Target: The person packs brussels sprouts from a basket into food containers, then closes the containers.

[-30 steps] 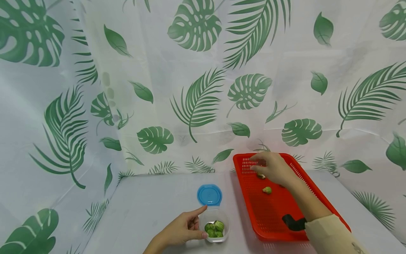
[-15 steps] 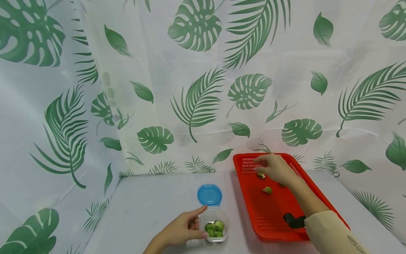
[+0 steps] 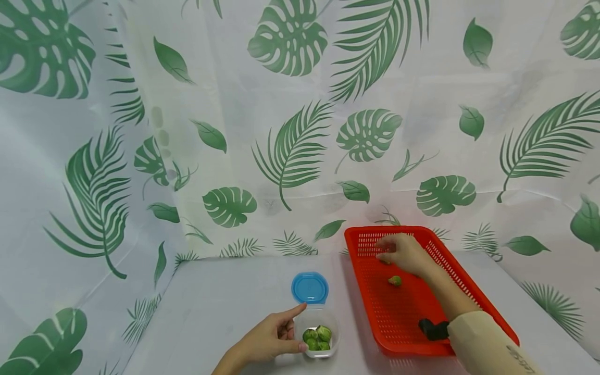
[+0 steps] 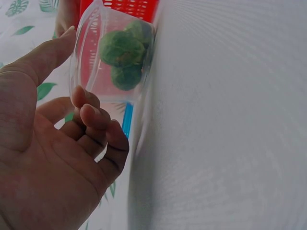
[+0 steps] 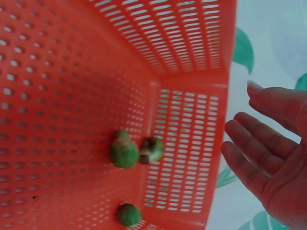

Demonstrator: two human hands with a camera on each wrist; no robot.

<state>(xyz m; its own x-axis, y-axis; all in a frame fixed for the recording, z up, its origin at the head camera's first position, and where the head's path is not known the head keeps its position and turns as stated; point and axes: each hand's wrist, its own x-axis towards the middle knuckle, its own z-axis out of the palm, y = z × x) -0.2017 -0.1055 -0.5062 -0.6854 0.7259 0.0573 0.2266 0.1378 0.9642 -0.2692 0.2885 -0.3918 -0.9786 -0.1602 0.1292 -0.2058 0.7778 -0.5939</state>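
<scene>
My left hand [image 3: 267, 336] holds a small clear plastic container [image 3: 321, 354] at its left side, thumb at the near side and index finger at the far side. In the left wrist view my thumb and fingertips meet its rim. Several Brussels sprouts [image 4: 122, 50] lie inside it. My right hand [image 3: 405, 255] hovers over the far end of a red perforated basket [image 3: 389, 312], nothing between its loosely bent fingers [image 5: 264, 136]. Below it, Brussels sprouts lie on the basket floor, one [image 5: 124, 151] beside a browned one [image 5: 151, 150], another [image 5: 128, 215] apart. In the head view my hand partly covers them.
A blue lid [image 3: 310, 288] lies flat on the white table [image 3: 225, 297] just beyond the container. A leaf-printed sheet [image 3: 290, 156] stands behind the table and along its sides. Near my right wrist sits a black attachment [image 3: 432, 330].
My right hand has shifted slightly right, then lower over the basket, and covers more of the far sprouts. My left hand and the container have stayed put.
</scene>
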